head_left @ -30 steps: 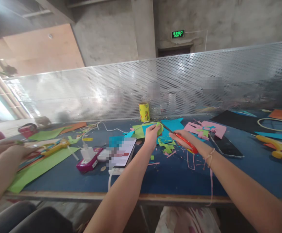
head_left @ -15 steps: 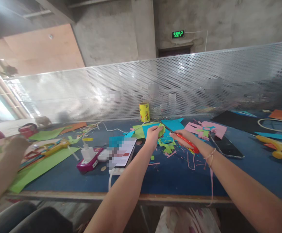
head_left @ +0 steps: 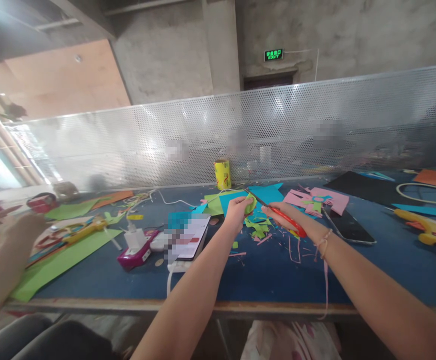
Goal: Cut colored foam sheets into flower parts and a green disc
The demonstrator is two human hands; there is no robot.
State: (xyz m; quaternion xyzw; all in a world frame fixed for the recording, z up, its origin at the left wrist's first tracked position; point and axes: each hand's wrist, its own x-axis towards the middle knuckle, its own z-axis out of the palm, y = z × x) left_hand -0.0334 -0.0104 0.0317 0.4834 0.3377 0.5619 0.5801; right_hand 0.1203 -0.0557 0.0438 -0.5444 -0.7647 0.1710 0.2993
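My left hand (head_left: pixel 236 212) is closed on a small piece of green paper (head_left: pixel 251 204), pinched at the fingertips. Red-handled scissors (head_left: pixel 287 220) are in my right hand (head_left: pixel 281 212), whose fingers are wrapped about the handles. The dark blades point up and left, right beside the green paper. Whether they touch it I cannot tell. Under and around my hands lie green paper scraps (head_left: pixel 259 227), blue paper (head_left: pixel 270 192) and cut pink paper (head_left: pixel 332 199).
Left of my arm are a phone with a lit screen (head_left: pixel 195 237) and a purple power strip (head_left: pixel 135 255). A dark phone (head_left: pixel 349 227) and a yellow glue gun (head_left: pixel 424 225) lie right. A yellow roll (head_left: pixel 223 174) stands behind. Another person's hand (head_left: pixel 24 232) is at far left.
My hands stay almost in place, and the green paper at my left fingertips has turned slightly. The other person's hands at far left have shifted a little. The view has moved slightly.
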